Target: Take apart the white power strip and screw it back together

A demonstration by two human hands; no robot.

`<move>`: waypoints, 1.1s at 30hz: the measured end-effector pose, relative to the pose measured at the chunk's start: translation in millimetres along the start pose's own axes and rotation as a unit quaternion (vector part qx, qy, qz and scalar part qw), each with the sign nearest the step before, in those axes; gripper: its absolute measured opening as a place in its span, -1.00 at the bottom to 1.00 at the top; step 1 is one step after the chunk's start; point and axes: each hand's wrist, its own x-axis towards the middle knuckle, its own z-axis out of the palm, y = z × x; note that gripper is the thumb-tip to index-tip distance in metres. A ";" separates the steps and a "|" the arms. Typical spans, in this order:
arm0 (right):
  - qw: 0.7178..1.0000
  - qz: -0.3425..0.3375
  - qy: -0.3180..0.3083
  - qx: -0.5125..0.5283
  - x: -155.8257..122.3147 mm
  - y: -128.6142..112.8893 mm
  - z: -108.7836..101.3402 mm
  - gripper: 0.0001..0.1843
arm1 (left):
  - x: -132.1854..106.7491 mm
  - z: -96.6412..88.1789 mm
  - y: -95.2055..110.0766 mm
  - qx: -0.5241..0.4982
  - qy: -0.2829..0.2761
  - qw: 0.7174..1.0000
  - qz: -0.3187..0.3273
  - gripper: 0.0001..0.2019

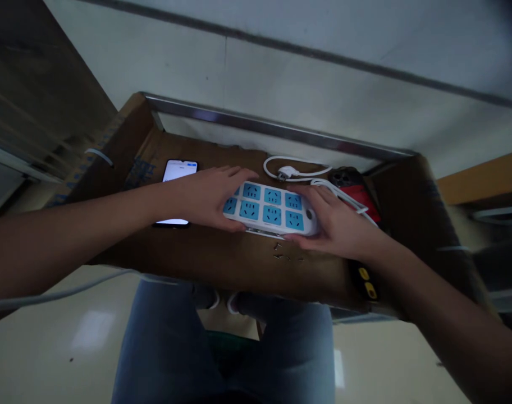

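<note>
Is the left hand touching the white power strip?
Touching. The head view shows the left hand covering one end of the white power strip.

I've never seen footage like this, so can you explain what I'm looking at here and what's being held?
No machine here: these are a person's own bare hands, filmed by one camera worn on their head, looking forward and down, so their jeans show at the bottom. The left hand and right hand grasp a white power strip with blue sockets from either end. Around it, on a brown cardboard surface, lie a lit smartphone, a white cable with a plug, a dark phone, and a few tiny metal pieces.
</note>
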 end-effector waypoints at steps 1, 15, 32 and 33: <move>1.000 0.004 -0.008 0.008 0.8 -0.2 -2.9 -0.07 | -0.1 -1.9 0.4 -0.012 -0.002 1.000 -0.005 -0.10; 0.987 0.104 -0.084 0.085 18.0 13.0 -37.5 -0.19 | 7.3 -10.1 -6.1 -0.153 0.042 0.983 -0.093 -0.29; 0.945 0.149 0.266 -0.116 -73.3 -47.4 -25.7 -0.71 | 28.3 -24.5 -16.3 -0.141 0.055 0.962 -0.227 -0.34; 0.943 0.154 0.259 -0.142 -91.9 -53.9 -16.1 -0.71 | 28.9 -23.2 -17.0 -0.144 0.058 0.961 -0.229 -0.33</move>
